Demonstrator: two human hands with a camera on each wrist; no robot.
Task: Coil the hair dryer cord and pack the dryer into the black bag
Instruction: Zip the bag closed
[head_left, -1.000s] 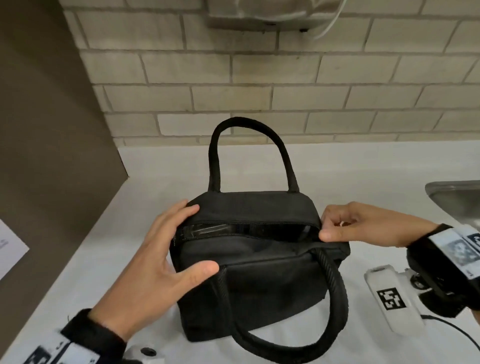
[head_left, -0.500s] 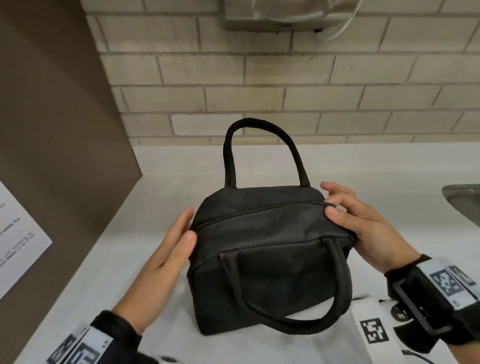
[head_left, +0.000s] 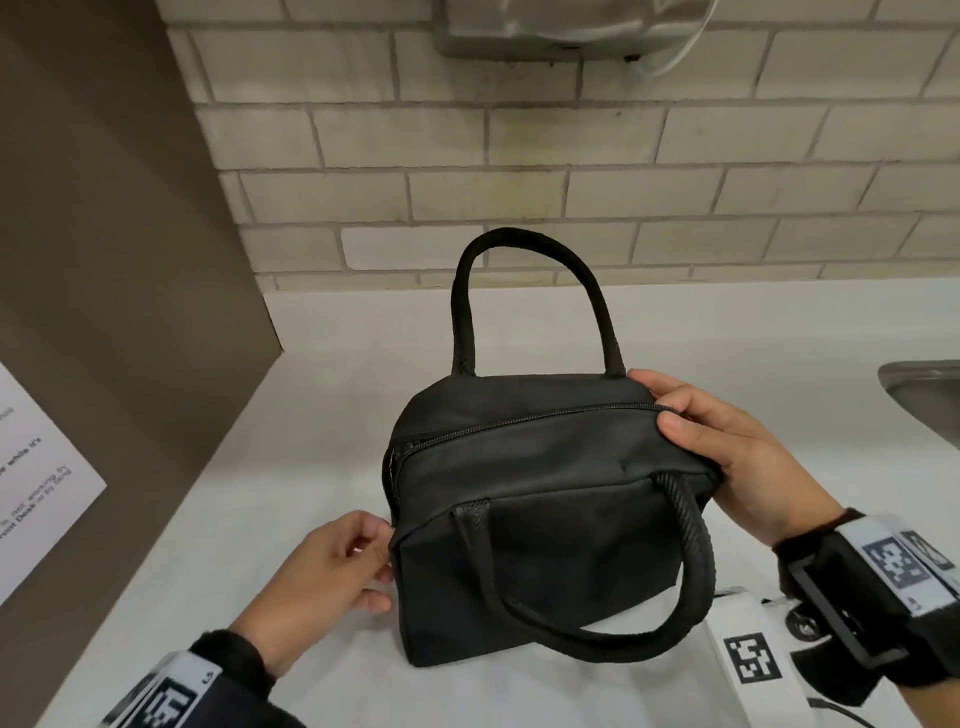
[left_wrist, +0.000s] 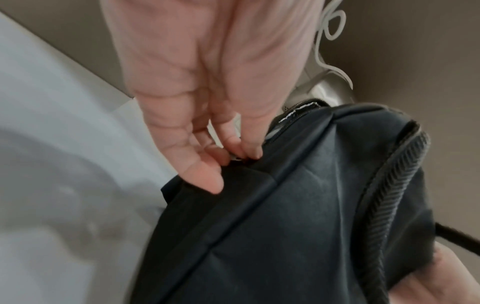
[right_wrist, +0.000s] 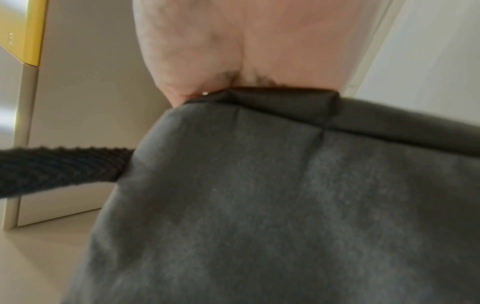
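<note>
The black bag (head_left: 545, 519) stands on the white counter (head_left: 322, 395) with its top zip drawn shut. One handle stands up at the back and the other hangs down the front. My left hand (head_left: 382, 556) is at the bag's lower left corner. In the left wrist view its fingertips (left_wrist: 233, 158) pinch the end fabric of the bag (left_wrist: 285, 226), where a small metal piece shows. My right hand (head_left: 675, 405) grips the bag's right end, thumb on top beside the zip. The right wrist view shows only palm (right_wrist: 233, 51) against bag fabric (right_wrist: 285, 205). No hair dryer or cord shows outside the bag.
A steel sink (head_left: 924, 395) lies at the right edge. A grey wall unit (head_left: 561, 26) with a white cord hangs above on the brick wall. A brown partition (head_left: 104, 260) with a paper notice (head_left: 31, 493) bounds the left. A white tagged device (head_left: 753, 670) lies at the front right.
The zip gaped open a second ago and is now shut. My left hand slid from the bag's top down to its lower left corner. My right hand went from pinching the zip to gripping the bag's end.
</note>
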